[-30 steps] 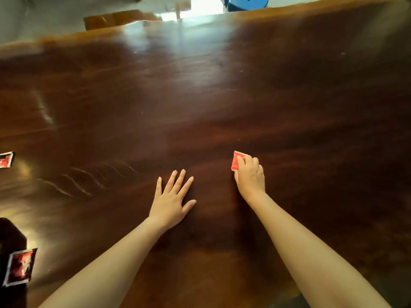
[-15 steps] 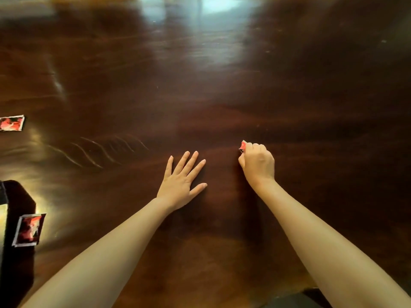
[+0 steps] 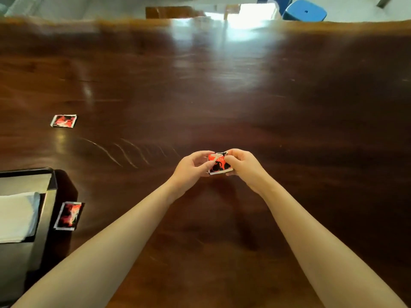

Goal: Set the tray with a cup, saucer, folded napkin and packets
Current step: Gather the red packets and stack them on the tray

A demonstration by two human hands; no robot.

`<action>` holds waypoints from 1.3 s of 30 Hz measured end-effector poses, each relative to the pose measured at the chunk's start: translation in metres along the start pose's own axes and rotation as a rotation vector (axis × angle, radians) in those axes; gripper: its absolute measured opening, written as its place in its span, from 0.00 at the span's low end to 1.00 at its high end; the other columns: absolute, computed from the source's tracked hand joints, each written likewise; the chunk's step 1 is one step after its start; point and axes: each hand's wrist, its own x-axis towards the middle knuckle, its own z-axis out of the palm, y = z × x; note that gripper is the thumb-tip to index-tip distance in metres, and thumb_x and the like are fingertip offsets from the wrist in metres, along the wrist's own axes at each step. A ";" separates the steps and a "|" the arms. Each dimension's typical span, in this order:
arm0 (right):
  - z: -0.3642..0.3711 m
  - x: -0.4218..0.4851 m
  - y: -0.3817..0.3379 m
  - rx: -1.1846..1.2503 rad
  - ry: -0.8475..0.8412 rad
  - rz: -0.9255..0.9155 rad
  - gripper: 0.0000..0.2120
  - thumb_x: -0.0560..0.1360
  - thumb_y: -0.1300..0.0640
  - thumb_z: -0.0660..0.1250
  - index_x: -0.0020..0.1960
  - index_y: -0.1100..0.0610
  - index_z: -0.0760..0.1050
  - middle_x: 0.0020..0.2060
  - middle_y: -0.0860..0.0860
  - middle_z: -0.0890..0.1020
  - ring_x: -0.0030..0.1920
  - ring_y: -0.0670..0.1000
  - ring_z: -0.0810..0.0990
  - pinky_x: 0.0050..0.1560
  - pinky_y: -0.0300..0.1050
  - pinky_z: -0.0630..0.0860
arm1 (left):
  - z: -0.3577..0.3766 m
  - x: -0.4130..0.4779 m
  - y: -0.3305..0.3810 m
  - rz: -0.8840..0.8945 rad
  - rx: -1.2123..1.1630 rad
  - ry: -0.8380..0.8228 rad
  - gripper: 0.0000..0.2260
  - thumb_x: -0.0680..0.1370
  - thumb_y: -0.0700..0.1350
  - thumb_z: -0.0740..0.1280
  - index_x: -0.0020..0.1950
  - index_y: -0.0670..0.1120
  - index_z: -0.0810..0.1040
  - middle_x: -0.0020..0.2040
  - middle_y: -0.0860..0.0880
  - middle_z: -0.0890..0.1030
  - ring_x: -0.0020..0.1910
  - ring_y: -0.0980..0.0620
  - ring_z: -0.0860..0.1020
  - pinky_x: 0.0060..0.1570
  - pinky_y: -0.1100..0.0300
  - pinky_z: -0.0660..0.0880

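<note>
A small red and black packet (image 3: pixel 219 164) is held just above the dark wooden table (image 3: pixel 244 96), in the middle of the view. My left hand (image 3: pixel 191 168) pinches its left side and my right hand (image 3: pixel 242 165) pinches its right side. A dark tray (image 3: pixel 47 197) juts in at the lower left edge, with a folded white napkin (image 3: pixel 16 216) lying in it. A second packet (image 3: pixel 69 215) lies on the table against the tray's right rim. A third packet (image 3: pixel 64 120) lies flat farther back on the left. No cup or saucer is in view.
The table's far edge runs across the top of the view. Beyond it stand a blue stool (image 3: pixel 305 11) at the right and a wooden piece of furniture (image 3: pixel 173 12) near the middle. Pale scratch marks (image 3: pixel 124 150) cross the tabletop left of my hands.
My right hand lifted the packet off the table. My left hand rose from lying flat and took hold of the packet's other side. The view shifted, bringing the tray and napkin in.
</note>
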 end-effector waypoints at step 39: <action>0.386 0.020 -0.074 -0.992 -0.350 -0.193 0.20 0.73 0.59 0.67 0.63 0.59 0.68 0.59 0.56 0.73 0.59 0.57 0.73 0.56 0.51 0.73 | -0.363 -0.162 -0.069 -0.198 -0.372 0.686 0.05 0.77 0.39 0.66 0.52 0.46 0.75 0.48 0.47 0.81 0.49 0.50 0.80 0.46 0.56 0.79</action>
